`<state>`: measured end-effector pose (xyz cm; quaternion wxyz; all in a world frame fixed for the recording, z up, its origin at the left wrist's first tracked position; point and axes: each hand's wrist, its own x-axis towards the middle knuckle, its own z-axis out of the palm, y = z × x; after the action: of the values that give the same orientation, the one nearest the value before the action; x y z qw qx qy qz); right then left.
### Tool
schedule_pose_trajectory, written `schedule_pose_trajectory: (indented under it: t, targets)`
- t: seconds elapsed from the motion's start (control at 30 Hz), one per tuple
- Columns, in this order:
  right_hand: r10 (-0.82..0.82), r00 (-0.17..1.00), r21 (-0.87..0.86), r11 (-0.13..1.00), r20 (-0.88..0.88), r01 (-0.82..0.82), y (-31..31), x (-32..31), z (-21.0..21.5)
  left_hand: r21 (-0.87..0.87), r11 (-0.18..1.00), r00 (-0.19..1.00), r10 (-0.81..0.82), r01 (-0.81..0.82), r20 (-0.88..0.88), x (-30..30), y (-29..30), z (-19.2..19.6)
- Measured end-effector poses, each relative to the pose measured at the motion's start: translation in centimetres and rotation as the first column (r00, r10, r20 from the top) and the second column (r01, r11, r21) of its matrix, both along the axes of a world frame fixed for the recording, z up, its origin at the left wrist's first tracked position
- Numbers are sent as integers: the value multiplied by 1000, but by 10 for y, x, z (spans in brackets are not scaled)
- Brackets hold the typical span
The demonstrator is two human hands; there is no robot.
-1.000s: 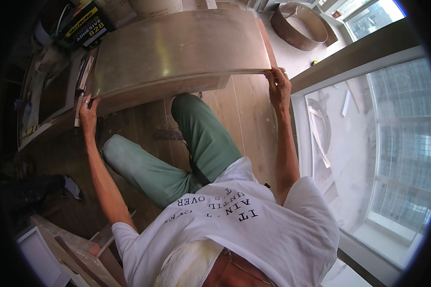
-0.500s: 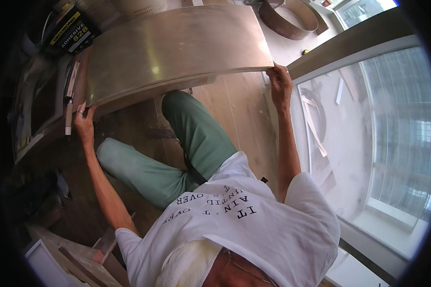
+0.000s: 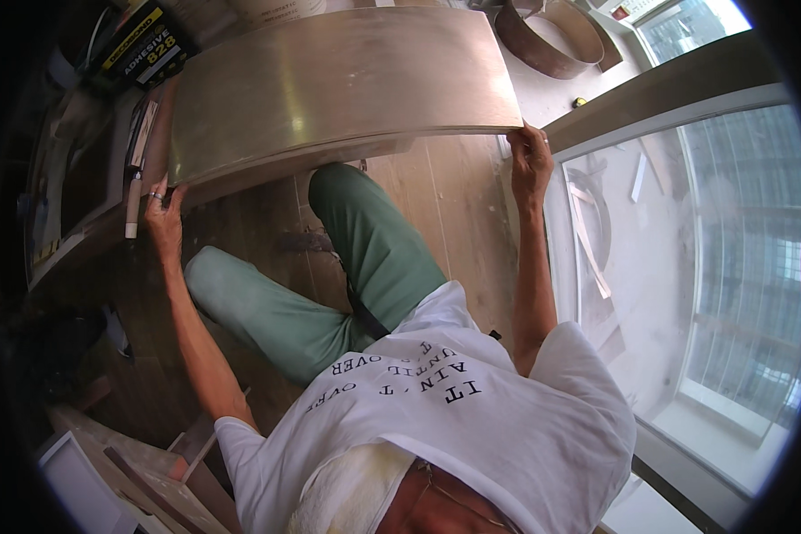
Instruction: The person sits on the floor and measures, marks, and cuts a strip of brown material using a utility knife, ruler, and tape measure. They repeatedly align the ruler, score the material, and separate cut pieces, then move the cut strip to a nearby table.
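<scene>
A person in a white T-shirt and green trousers sat on a wooden floor (image 3: pixel 454 214), seen from above, holding a large, thin, pale brown panel (image 3: pixel 329 84) out in front. The panel was wide and smooth, with a dull sheen, and it bowed gently across its width. It hovered above the knees, its far edge toward the top of the view.

The left hand (image 3: pixel 163 214), wearing a ring, gripped the panel's near left corner, fingers curled around the edge. The right hand (image 3: pixel 529 160) pinched the near right corner, fingers closed on the edge. Both arms were stretched well apart and nearly straight.

To the left stood a dark shelf (image 3: pixel 71 222) crowded with small items, including a black and yellow box (image 3: pixel 142 44) at the far left, just beside the panel's left end. At the far right lay a curled brown strip (image 3: pixel 552 36) forming a loop on the floor. A large window (image 3: pixel 712 249) filled the right side, with loose pale strips near its sill.

To handle such a sheet well, it seemed best to keep both grips even and level, so the thin panel would not twist or crease, and to watch its left end, which sat close to the shelf.
</scene>
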<state>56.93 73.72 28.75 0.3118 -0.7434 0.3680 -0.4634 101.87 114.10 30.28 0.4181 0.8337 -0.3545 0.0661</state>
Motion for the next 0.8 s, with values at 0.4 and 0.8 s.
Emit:
schedule_pose_trajectory:
  t: [0.4, 0.8]
  targets:
    - [17, 1000, 19, 1000, -4, -17, -4, -6, -11, -97, 994, 998, -54, 51, -27, -4, -6, 7]
    - [27, 998, 89, 996, 62, -32, -7, -3, -10, -247, 965, 982, -122, 84, -143, 0, 0, -2]
